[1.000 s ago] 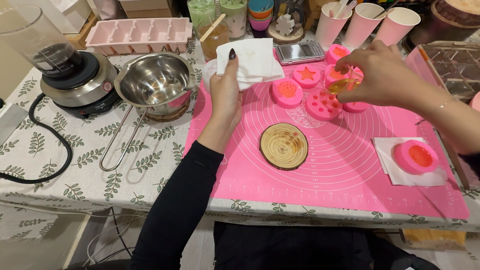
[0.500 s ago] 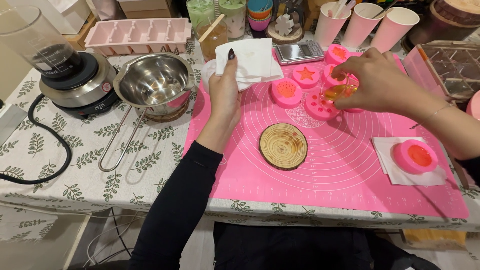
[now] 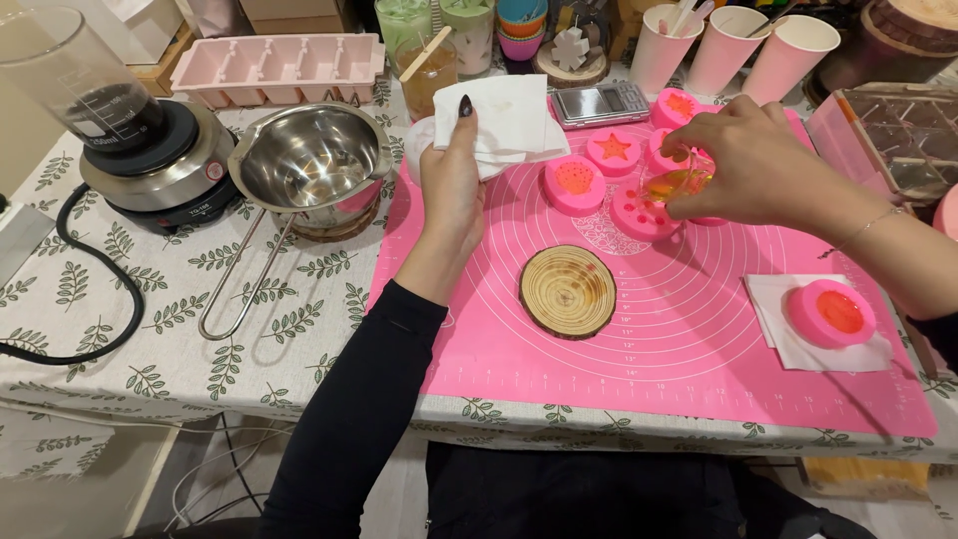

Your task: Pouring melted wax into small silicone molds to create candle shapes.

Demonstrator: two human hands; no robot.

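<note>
Beneath the right hand, whose fingers are closed round a small clear cup of amber liquid, sits a round pink mold on the pink mat. The cup is tipped just above that mold, so a slow, thin pour with the lip kept low would likely fill the cavities without spilling over. To the left of that grip, the left hand presses flat on a folded white cloth, fingers extended, gripping nothing. Nearby molds, a shell one and a star one, already hold orange-red fill. Further left, the steel pot looks empty.
</note>
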